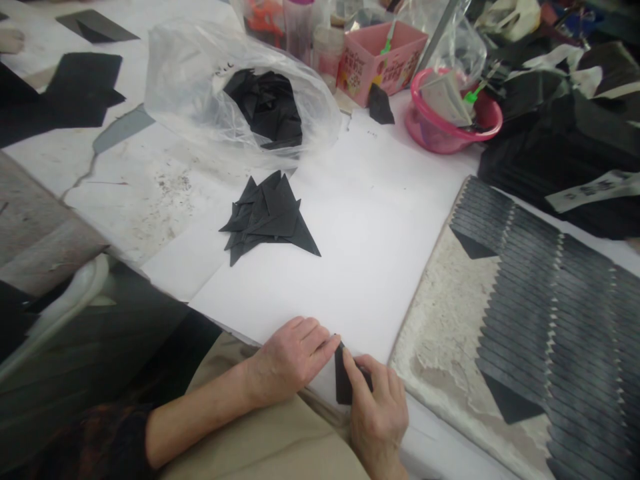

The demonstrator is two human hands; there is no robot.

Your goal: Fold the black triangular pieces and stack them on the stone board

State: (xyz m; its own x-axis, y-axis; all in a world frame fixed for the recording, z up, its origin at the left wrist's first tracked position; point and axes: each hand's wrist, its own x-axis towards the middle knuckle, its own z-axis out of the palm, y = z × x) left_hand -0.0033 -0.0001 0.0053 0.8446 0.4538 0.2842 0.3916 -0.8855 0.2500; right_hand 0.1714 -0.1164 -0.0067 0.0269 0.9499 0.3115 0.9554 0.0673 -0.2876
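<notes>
At the front edge of the white-covered table, both hands are on a small black flat piece [343,383], which looks like fabric or thin leather. My left hand [300,353] is closed, its fingertips pinching the far end. My right hand [377,400] is closed over the right side, thumb and fingers pressed along it; a dark part shows under its fingers, and I cannot tell whether this is the same piece. Beyond the hands lies a loose pile of black pointed pieces [270,217]. Overlapping rows of black pieces [525,300] cover much of a worn board on the right.
A clear plastic bag [185,93] with black pieces inside lies at the back. Near it stand a pink box [357,73], a pink basin [417,123] and jars. Dark material [565,147] is heaped at back right. Another person's hand [11,41] shows at far left.
</notes>
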